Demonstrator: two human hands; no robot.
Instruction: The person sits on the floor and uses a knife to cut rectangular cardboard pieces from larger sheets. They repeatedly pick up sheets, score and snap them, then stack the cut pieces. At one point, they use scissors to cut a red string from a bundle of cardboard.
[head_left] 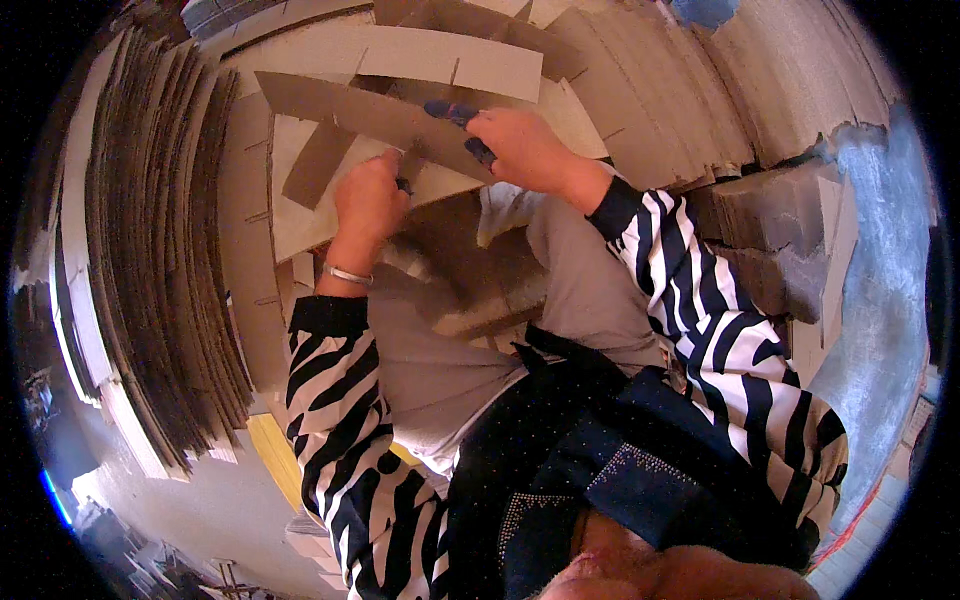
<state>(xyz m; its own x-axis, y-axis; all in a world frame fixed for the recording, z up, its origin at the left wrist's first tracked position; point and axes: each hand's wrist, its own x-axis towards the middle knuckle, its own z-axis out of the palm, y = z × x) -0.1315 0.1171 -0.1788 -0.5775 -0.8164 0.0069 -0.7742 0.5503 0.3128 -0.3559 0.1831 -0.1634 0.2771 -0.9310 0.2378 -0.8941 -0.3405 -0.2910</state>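
A long slotted cardboard strip [345, 108] stands on edge over a pale board [292, 215] in front of me. My right hand [525, 150] grips its right end, with dark coverings on the thumb and a finger. My left hand [370, 195], wearing a bracelet, is closed in a pinch at the near side. It seems to hold a short cardboard strip [422, 152], mostly hidden by the fingers. Another short strip [317, 165] crosses near the left end. Just behind stands a second long slotted strip [440, 62].
A tall stack of cardboard sheets [160, 230] rises at the left. More stacked cardboard [640, 90] lies at the far right, above darker bundles [765, 215]. Beyond these, a bluish sheet [875, 250] runs along the right edge. My legs [590, 275] are close below the board.
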